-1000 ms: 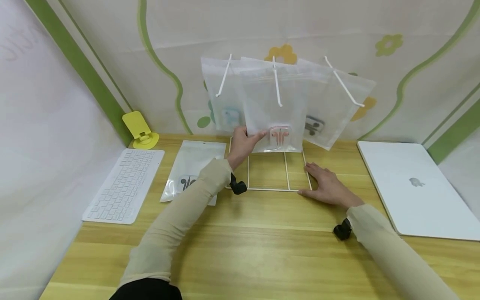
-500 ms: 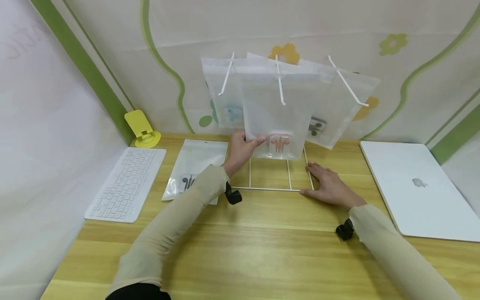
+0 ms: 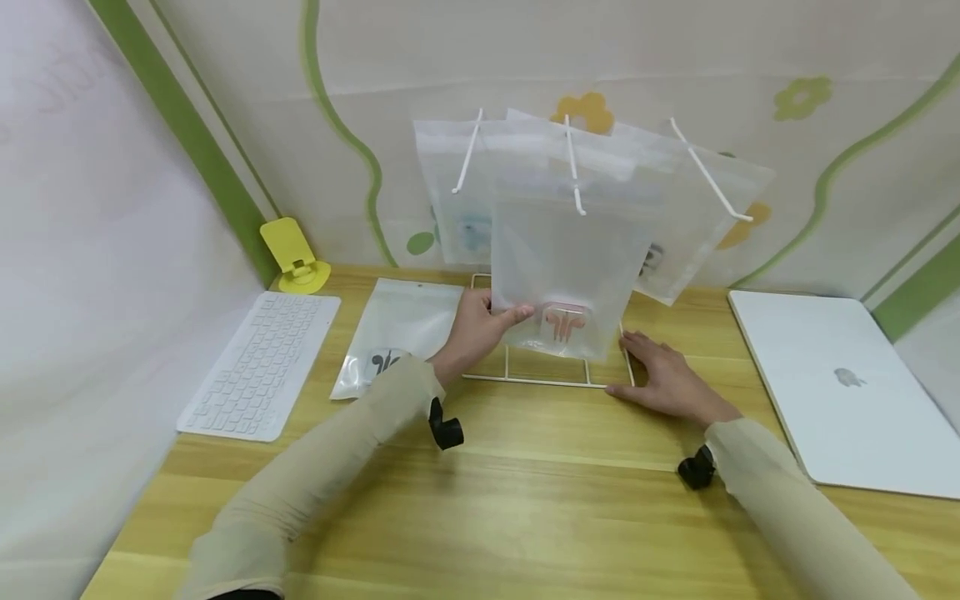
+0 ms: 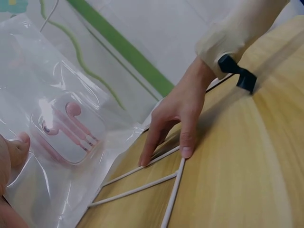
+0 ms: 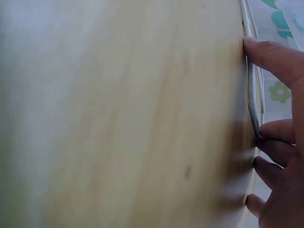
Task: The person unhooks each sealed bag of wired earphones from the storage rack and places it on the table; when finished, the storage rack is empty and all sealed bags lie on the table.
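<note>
Two jobs at once: with the left hand [image 3: 480,327], pinching the front bag [image 3: 566,258] by its lower left edge, drawing the pink earphones [image 3: 564,323] lower and nearer than a second ago, apparently leaving the top on the middle hook [image 3: 573,162]; with the right hand [image 3: 666,379] spread, touching the near right corner of the wire rack [image 3: 547,382], probably steadying against the pull.

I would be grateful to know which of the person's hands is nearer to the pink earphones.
Left. The left hand holds the bag left of the pink earphones; the right hand is farther off, at the near right corner of the rack.
</note>
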Motion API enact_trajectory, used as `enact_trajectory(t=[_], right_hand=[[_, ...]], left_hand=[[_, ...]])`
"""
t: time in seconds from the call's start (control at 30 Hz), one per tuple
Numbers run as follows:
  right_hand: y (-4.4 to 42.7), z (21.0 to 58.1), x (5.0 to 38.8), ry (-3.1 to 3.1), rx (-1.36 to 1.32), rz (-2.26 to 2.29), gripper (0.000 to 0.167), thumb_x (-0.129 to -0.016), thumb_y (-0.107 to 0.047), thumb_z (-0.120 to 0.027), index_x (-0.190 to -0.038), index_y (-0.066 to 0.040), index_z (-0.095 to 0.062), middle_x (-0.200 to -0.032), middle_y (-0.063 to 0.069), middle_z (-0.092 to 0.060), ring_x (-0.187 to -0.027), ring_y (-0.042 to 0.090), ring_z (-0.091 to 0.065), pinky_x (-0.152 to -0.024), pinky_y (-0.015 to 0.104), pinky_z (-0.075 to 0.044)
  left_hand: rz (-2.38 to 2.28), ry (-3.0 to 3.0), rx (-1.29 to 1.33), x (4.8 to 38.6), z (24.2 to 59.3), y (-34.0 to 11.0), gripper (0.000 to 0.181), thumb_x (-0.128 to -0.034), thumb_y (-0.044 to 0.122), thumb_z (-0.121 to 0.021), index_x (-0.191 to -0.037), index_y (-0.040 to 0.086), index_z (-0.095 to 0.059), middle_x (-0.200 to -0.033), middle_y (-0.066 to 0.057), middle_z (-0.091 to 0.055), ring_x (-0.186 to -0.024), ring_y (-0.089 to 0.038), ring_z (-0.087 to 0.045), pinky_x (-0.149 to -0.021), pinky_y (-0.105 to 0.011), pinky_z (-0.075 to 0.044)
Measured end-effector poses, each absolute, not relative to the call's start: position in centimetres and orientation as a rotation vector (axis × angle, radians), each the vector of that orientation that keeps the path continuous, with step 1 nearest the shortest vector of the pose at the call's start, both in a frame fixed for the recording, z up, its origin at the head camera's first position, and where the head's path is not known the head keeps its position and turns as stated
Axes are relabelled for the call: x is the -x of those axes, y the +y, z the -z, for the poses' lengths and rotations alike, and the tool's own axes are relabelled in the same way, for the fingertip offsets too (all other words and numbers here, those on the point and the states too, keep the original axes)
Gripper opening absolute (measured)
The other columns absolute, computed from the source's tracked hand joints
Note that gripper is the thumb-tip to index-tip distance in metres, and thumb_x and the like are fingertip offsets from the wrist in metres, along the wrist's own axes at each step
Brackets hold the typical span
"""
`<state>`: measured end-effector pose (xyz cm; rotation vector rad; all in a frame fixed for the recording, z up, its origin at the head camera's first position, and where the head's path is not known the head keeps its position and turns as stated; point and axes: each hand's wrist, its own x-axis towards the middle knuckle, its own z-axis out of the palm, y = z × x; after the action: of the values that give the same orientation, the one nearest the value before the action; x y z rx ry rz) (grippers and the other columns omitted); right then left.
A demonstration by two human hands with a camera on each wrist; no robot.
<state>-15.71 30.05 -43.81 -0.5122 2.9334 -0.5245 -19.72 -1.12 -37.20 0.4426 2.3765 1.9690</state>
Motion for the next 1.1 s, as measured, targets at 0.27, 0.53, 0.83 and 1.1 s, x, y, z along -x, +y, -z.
enact_trajectory(t=[0.27,0.53,0.83,1.1], right_hand=[[30.0,43.6,15.6,2.927,0.511,0.546,0.09,-0.085,-0.054,-0.067,-0.147,0.003,-0.034,-0.154,0.027,-0.029,-0.143,0.045,-0.023,-0.112,0.066,-0.019],[30.4,44.1,16.0,3.015,0.738,0.635,0.077,-0.082,-0.035,-0.077,-0.145,-0.012,-0.039,-0.144,0.019,-0.047,-0.129,0.043,-0.046,-0.098,0.071,-0.034],[30.1,44.3,16.0,3.024,0.735,0.59,0.075,-0.082,-0.035,-0.077,-0.142,-0.007,-0.042,-0.141,0.023,-0.049,-0.127,0.043,-0.048,-0.099,0.067,-0.036],[30.0,43.7,15.7,2.93,0.546,0.54,0.09,-0.085,-0.052,-0.068,-0.145,0.006,-0.035,-0.153,0.028,-0.029,-0.142,0.046,-0.025,-0.112,0.066,-0.02]], left_hand=[[-1.915,2.377,-0.481,17.0,36.2,-2.1,0.025,-0.085,0.015,-0.075,-0.102,-0.003,-0.071,-0.099,-0.018,-0.074,-0.078,-0.012,-0.064,-0.065,-0.022,-0.051],[-1.924,2.296,-0.543,14.4,35.6,-3.2,0.025,-0.0852,0.011,-0.074,-0.106,-0.001,-0.071,-0.103,-0.016,-0.074,-0.09,-0.016,-0.07,-0.072,-0.026,-0.057],[-1.84,2.32,-0.539,11.5,35.1,-5.9,0.028,-0.0861,0.017,-0.074,-0.11,0.003,-0.071,-0.107,-0.013,-0.073,-0.096,-0.018,-0.07,-0.077,-0.029,-0.057],[-1.731,2.397,-0.394,9.4,35.0,-11.4,0.028,-0.0866,0.021,-0.073,-0.11,0.005,-0.07,-0.108,-0.01,-0.073,-0.099,-0.017,-0.068,-0.079,-0.028,-0.056]])
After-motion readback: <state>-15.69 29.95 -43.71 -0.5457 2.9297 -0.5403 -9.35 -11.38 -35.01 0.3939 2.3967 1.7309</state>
